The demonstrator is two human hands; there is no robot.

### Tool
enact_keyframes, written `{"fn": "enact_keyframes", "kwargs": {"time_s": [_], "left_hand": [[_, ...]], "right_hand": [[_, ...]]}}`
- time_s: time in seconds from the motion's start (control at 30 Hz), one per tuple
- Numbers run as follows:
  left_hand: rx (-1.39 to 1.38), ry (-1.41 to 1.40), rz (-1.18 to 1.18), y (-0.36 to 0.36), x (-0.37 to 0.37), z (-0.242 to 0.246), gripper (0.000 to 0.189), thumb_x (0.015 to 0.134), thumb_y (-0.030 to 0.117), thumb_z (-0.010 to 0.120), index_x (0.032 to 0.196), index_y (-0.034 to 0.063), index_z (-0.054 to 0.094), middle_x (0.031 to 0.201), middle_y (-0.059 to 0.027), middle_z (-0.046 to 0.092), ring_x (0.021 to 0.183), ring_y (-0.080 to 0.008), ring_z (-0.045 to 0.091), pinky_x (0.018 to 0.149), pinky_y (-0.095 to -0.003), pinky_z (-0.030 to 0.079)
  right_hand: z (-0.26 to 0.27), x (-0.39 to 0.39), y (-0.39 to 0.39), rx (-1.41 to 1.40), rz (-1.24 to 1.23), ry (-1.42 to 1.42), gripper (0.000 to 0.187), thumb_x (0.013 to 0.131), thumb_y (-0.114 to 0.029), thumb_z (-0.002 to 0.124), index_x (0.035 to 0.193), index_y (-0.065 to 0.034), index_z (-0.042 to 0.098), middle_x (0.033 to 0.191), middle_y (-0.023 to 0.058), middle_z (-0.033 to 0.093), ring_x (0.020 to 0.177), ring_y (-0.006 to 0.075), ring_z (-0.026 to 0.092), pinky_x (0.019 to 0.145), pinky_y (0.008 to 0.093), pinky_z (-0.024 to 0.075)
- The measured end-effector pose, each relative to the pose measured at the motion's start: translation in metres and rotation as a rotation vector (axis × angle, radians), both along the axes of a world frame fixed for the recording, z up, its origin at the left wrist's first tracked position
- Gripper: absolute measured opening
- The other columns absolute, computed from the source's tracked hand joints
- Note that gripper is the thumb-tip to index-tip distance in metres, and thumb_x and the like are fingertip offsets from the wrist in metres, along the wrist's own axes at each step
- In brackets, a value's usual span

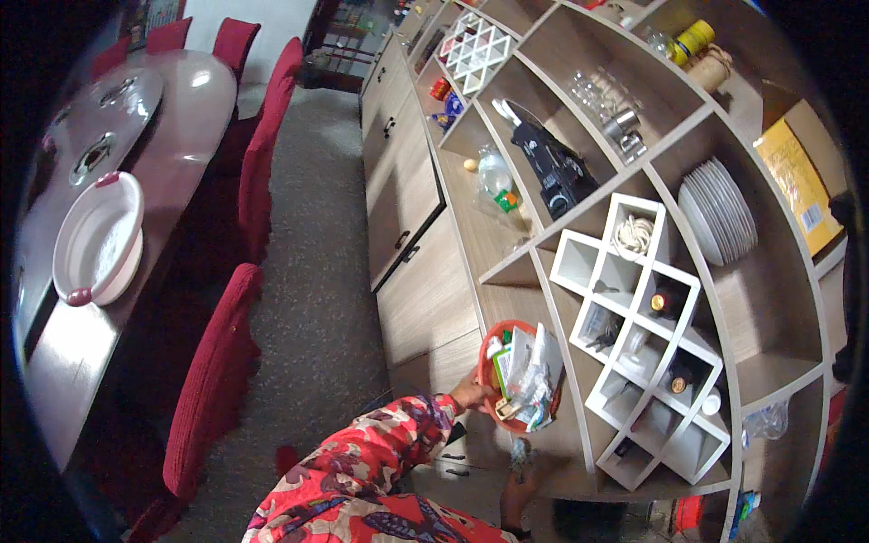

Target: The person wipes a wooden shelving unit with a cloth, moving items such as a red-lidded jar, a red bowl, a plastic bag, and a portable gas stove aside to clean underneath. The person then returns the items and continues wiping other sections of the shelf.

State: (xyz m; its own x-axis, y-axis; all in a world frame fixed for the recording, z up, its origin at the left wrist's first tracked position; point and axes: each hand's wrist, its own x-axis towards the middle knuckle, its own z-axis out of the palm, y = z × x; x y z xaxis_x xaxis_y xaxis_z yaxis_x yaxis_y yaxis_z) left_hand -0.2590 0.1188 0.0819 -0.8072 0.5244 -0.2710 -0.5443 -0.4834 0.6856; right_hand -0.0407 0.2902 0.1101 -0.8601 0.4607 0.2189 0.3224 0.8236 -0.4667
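An orange plastic basket [486, 349], filled with packets, plastic bags and small items, rests on the low shelf of a wooden cabinet. My left hand [473, 394] grips its near left rim, the thumb over the edge. Below the basket, at the shelf's front, my right hand [517, 483] holds a small crumpled greyish-blue wad [521, 451], perhaps a cloth; its fingers are dark and partly unclear. Both sleeves are red patterned fabric. Right of the basket stands a white lattice rack [635, 319] with bottles, cord and small things in its compartments.
Shelves hold stacked plates [718, 212], glasses [597, 95], a black packaged item [553, 166] and a bagged bowl [495, 170]. Across the aisle, red-covered chairs [210, 373] line a glossy table [193, 102], which bears a white oval basin [102, 237]. Cabinet doors lie below the shelf.
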Motion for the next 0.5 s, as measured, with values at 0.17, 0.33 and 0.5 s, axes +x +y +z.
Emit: {"fn": "enact_keyframes", "kwargs": {"time_s": [0.17, 0.33, 0.5], "left_hand": [[-0.280, 0.350, -0.156, 0.014, -0.002, -0.037, 0.082, 0.075, 0.027, 0.074, 0.138, 0.0036, 0.028, 0.114, -0.0113, 0.058, 0.092, -0.0214, 0.059, 0.072, -0.0300, 0.050], [-0.333, 0.347, -0.205, -0.057, -0.006, -0.065, 0.072, 0.076, 0.036, 0.068, 0.126, -0.0083, 0.043, 0.101, -0.0209, 0.063, 0.094, -0.0274, 0.060, 0.083, -0.0375, 0.048], [-0.340, 0.120, 0.195, -0.203, -0.025, -0.030, 0.036, 0.085, 0.017, 0.060, 0.116, -0.0004, 0.055, 0.085, -0.0061, 0.062, 0.071, -0.0138, 0.059, 0.061, -0.0274, 0.049]], "right_hand": [[0.065, -0.011, -0.094, -0.507, 0.047, 0.004, 0.030, 0.080, -0.006, 0.055, 0.106, 0.0069, 0.060, 0.089, 0.0154, 0.063, 0.083, 0.0226, 0.058, 0.079, 0.0350, 0.0458], [0.098, -0.060, -0.164, -0.334, 0.436, 0.210, 0.029, 0.082, -0.008, 0.055, 0.107, 0.0074, 0.058, 0.092, 0.0137, 0.063, 0.086, 0.0189, 0.057, 0.080, 0.0321, 0.0451], [0.102, -0.147, -0.209, -0.493, 0.545, 0.270, 0.028, 0.085, -0.007, 0.054, 0.109, 0.0076, 0.057, 0.098, 0.0138, 0.063, 0.091, 0.0184, 0.058, 0.082, 0.0318, 0.0446]]}}
